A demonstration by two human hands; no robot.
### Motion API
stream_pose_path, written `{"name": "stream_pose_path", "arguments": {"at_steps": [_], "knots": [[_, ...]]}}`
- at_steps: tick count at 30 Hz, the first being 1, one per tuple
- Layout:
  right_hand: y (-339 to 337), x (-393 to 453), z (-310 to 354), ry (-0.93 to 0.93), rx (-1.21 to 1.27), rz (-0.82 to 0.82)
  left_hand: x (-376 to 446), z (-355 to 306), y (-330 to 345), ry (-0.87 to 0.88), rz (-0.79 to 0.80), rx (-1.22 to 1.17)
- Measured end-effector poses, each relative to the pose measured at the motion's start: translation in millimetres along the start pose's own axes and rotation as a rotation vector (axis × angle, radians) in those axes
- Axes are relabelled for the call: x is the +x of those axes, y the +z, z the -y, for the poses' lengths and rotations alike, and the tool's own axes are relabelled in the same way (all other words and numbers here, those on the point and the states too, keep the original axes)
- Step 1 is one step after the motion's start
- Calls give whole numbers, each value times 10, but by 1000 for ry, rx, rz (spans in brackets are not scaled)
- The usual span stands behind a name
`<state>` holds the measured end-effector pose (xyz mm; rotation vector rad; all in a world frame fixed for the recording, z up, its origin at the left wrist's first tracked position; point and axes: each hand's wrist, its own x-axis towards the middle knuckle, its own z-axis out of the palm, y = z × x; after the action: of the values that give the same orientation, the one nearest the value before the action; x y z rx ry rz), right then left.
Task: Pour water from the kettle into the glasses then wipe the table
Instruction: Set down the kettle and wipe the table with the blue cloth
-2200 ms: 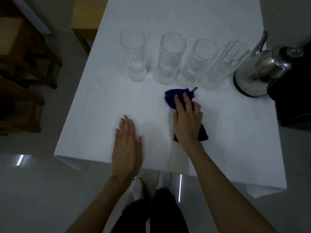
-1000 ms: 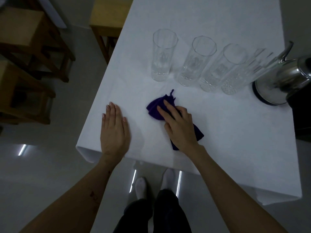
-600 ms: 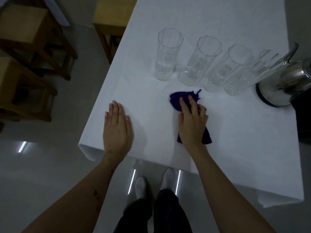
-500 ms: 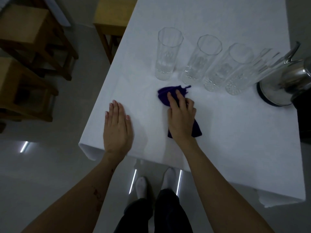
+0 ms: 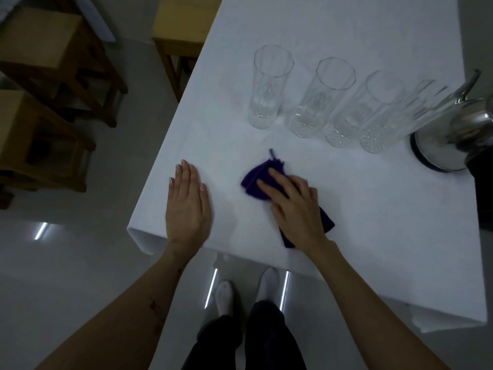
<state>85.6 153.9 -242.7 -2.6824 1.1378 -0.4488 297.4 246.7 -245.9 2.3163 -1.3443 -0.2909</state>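
Several tall clear glasses stand in a row across the white table, from the leftmost glass to the rightmost glass; each holds a little water at the bottom. A shiny steel kettle stands at the right end of the row. My right hand presses flat on a dark purple cloth in front of the glasses, fingers pointing up-left. My left hand lies flat, palm down, on the table near its front left corner, holding nothing.
A black object sits at the table's right edge beside the kettle. Wooden stools and a yellow-topped stool stand on the grey floor to the left. My feet are below the front edge.
My right hand slid the purple cloth back and forth; over the last half second it moved down and left, away from the glasses. My left hand stayed put.
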Motion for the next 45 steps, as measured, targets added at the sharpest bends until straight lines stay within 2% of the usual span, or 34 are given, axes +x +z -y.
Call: {"name": "stream_pose_path", "arguments": {"at_steps": [3,5,8,12,15,17,20,24,26,29,32,35,38,40,42,45], "knots": [[44,267,41,182,3,-30,-3,-3,5,-8,1,2],[87,443,154,191,26,-13,0,0,6,-11,6,4],[140,474,295,28,70,37,4,5,-2,-7,11,-18],[97,15,301,-239,80,96,6,23,-14,3,22,-19],[-73,-333,-13,-280,50,91,11,22,-13,-6,16,-16],[-204,-444,-292,-150,0,41,9,14,-5,0,4,-7],[-279,-358,-510,157,-81,-37,3,6,11,4,1,9],[-76,155,-206,447,-134,-50,2,12,23,6,-10,13],[45,416,60,508,-106,-21,11,19,26,8,-15,17],[173,674,389,399,-77,0,17,21,22,13,-4,24],[225,628,531,115,-64,53,11,38,7,1,15,7],[121,255,391,-120,-23,89,9,35,-5,15,9,16],[-55,-159,-1,-202,-52,97,12,32,-12,28,10,16],[-166,-296,-252,-94,-53,49,12,32,-10,27,11,14],[-178,-280,-354,114,-86,-32,16,26,-9,20,-1,15],[-13,-14,-163,455,-161,-132,11,15,-8,11,-3,8]]}}
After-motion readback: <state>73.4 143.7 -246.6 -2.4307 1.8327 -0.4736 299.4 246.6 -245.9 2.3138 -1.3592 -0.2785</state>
